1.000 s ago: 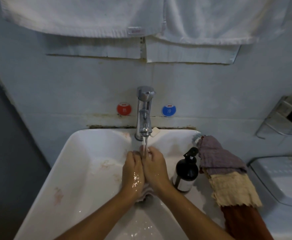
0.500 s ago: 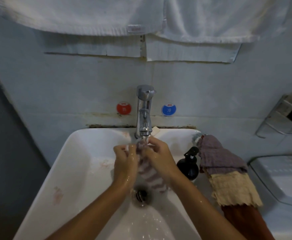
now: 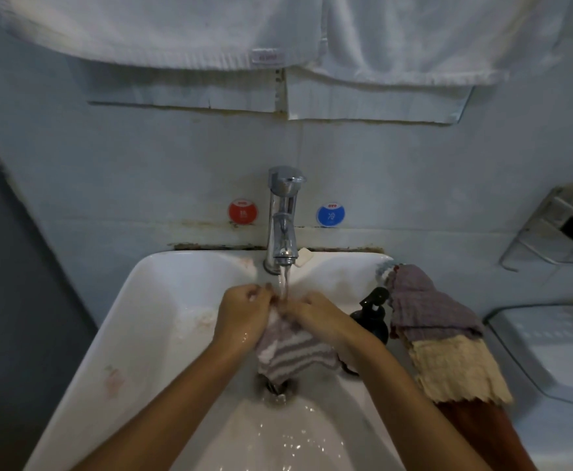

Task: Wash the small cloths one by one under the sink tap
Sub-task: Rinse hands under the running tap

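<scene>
While water runs from the chrome tap (image 3: 283, 219) at frame centre, both hands busy just under the stream. Far left: dark wall panel, then the white sink (image 3: 162, 300) filling the lower middle, faint pink stains on its left slope. Red round sticker (image 3: 243, 211) on the wall left of the tap, blue round sticker (image 3: 330, 215) to its right. Left hand (image 3: 244, 316), fingers curled, pinching the top edge of the striped purple-and-white cloth (image 3: 288, 355); right hand (image 3: 315, 316), fingers likewise curled, gripping the same edge on the other side of the stream. Cloth spread between them, hanging down over the drain (image 3: 276, 389), wet basin glinting below. Right of centre: black pump bottle (image 3: 371, 317) on the sink rim, just beside a pile of cloths draped over the right edge, purple cloth (image 3: 424, 304) on top, cream cloth (image 3: 455, 368) lower, rust-brown cloth (image 3: 482, 433) lowest. White towels (image 3: 176, 28) across the top. Wire rack (image 3: 557, 229) at far right.
</scene>
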Available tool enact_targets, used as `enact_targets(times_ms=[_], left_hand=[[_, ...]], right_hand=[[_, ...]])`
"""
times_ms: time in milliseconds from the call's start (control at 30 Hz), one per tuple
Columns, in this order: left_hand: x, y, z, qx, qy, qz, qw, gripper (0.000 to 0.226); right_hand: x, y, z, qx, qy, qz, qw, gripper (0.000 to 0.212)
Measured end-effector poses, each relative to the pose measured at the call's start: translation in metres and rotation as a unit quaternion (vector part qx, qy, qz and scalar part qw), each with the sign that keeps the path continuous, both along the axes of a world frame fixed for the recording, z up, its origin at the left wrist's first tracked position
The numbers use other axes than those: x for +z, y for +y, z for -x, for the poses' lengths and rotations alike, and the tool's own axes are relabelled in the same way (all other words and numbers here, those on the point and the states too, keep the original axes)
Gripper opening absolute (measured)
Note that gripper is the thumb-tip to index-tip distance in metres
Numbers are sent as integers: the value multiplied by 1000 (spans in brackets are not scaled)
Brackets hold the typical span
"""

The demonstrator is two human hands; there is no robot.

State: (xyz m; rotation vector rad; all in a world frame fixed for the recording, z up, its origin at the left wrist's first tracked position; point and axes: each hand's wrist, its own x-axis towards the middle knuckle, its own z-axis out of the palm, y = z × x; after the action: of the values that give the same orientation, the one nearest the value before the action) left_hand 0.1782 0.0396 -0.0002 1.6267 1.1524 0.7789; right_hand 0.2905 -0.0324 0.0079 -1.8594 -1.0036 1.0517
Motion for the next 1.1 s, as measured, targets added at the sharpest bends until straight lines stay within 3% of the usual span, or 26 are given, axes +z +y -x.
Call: enact_targets(times_ms=[133,333,433,533,667,800,1100], left_hand=[[5,6,3,67,-74,24,995,33],[3,15,5,147,-174,103,968,33],[2,17,5,170,-194,116,959,32],[-2,16,3,179,-186,130,957,27],[-20,1,-7,140,-134,184,963,30],[-23,-29,-20,106,-128,173,971,29],[-32,-29,-25,108,-95,89,986,20]], right_hand=[[2,-3,6,61,81,42,994,55],[-12,-3,4,22,110,58,992,65],[-16,-3,3,-12,118,34,992,54],[-15,-2,7,-45,133,-36,989,38],[-14,4,24,-101,137,-143,975,44],[-37,16,33,-170,31,-130,976,33],[-42,16,38,-192,91,-148,966,20]])
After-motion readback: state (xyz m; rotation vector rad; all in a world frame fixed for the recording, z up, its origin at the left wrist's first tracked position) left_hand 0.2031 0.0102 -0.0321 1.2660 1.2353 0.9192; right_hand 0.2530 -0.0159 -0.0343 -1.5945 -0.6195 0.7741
